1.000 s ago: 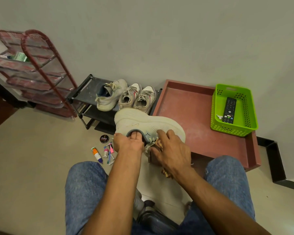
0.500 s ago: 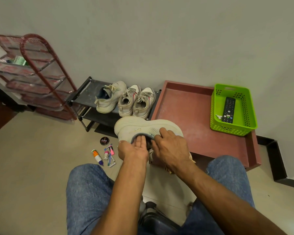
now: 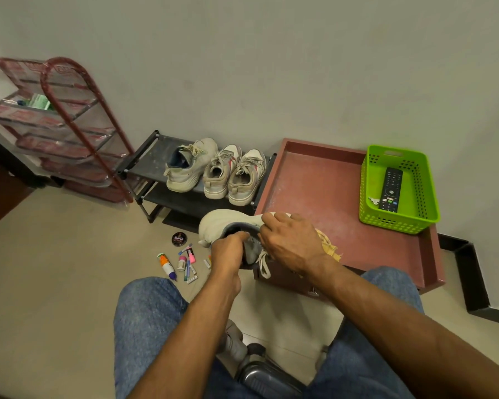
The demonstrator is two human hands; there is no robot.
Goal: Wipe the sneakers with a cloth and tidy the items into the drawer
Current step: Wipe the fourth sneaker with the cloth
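An off-white sneaker (image 3: 216,223) is held over the floor at the front left corner of the low red drawer unit (image 3: 323,197). My left hand (image 3: 229,251) grips it with the fingers tucked inside the grey collar. Across the shoe's upper lies my right hand (image 3: 291,241), pressing a yellowish cloth (image 3: 327,244) whose frayed edge sticks out to the right. Three more pale sneakers (image 3: 216,168) stand on the black shoe rack (image 3: 150,152). A round polish tin (image 3: 179,239) and several small tubes and pens (image 3: 182,263) lie scattered on the floor.
A green basket (image 3: 369,180) with a black remote (image 3: 390,189) sits on the red unit's right side. A red wire shelf rack (image 3: 69,122) leans at the left wall. My jeans-clad knees and a dark stool are below.
The sneaker has turned and tilted down, its toe now hidden under my right hand. My left fingers went deeper into the collar. My right hand slid up and right with the cloth.
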